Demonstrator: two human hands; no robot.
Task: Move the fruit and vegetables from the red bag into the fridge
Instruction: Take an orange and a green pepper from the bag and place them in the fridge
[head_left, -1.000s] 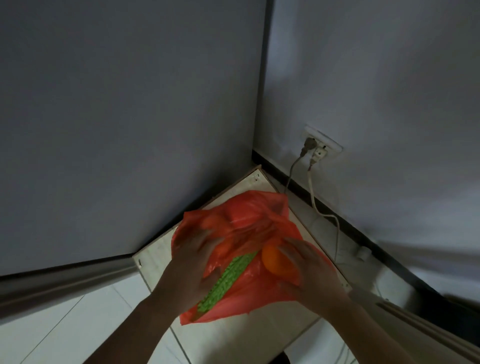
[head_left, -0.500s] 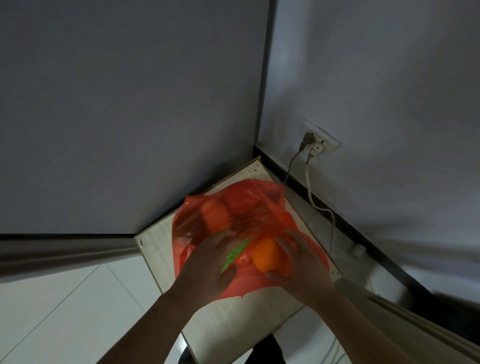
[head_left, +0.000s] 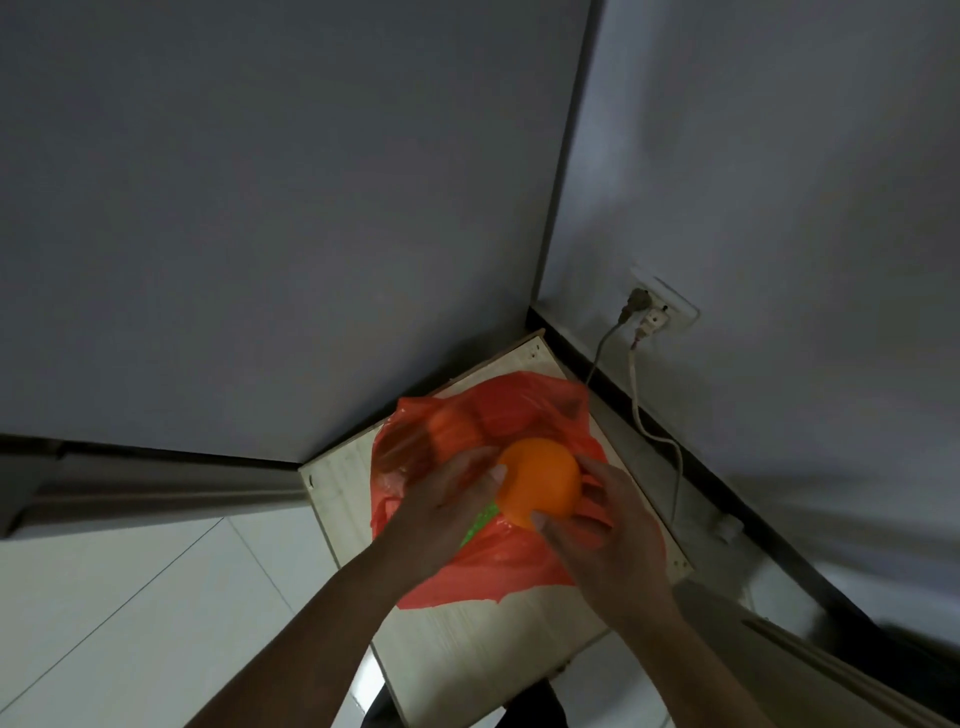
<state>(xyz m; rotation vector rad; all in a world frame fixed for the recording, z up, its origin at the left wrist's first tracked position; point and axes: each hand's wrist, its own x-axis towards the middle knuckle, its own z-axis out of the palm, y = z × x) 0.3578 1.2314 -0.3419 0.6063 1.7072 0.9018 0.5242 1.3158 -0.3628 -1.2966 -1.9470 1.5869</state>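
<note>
— The orange (head_left: 540, 480), where is it?
— Just above the red bag (head_left: 483, 566), out of its mouth. The right hand (head_left: 605, 540) has its fingers curled round it. The left hand (head_left: 447, 512) touches the orange with its thumb, fingers loosely spread on the bag.
— What else is in the bag?
— Something green (head_left: 480, 525) peeks out under the orange. A second orange-coloured lump shows through the plastic, behind it.
— And under the bag?
— A pale wooden desk (head_left: 467, 654). Behind the bag is a wall socket (head_left: 662, 306) with plugs.
</note>
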